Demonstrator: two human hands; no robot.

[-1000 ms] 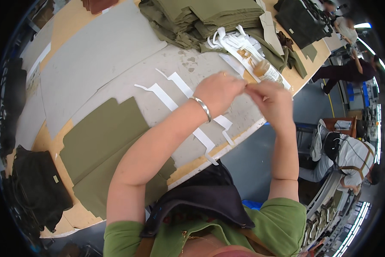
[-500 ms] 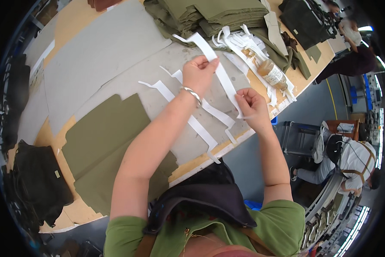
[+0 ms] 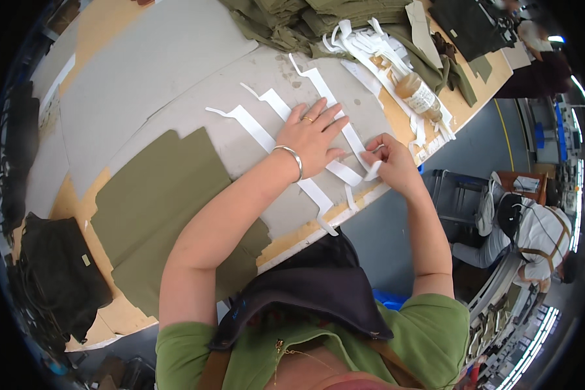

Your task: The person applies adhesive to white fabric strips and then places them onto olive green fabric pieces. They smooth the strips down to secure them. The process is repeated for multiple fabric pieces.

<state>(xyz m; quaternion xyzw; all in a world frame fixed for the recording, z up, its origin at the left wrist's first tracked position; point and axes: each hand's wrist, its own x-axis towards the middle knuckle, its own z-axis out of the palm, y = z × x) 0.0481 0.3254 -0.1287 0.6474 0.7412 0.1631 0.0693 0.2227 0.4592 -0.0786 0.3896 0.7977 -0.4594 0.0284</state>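
Three white strips with narrow tails lie slantwise, side by side, on the grey board (image 3: 169, 52). My left hand (image 3: 310, 138) lies flat with spread fingers over the middle strip (image 3: 277, 104), its fingertips touching the right-hand strip (image 3: 318, 83). At that right-hand strip's near end, my right hand (image 3: 391, 164) pinches the narrow tail between thumb and fingers. The left-hand strip (image 3: 256, 132) runs down beside my left wrist to the table's near edge. Left of it lies a flat olive fabric panel (image 3: 156, 208), partly hidden by my left forearm.
A bottle (image 3: 417, 95) of amber stuff lies on its side by a heap of white strips (image 3: 364, 49). Folded olive fabric (image 3: 331, 23) is piled at the back. Black bags sit at the left (image 3: 61, 279) and far right (image 3: 468, 26). Someone bends over at the right (image 3: 533, 234).
The right-hand strip, held up between both hands before, now lies on the board. My left hand has opened and flattened; my right hand still grips the near end.
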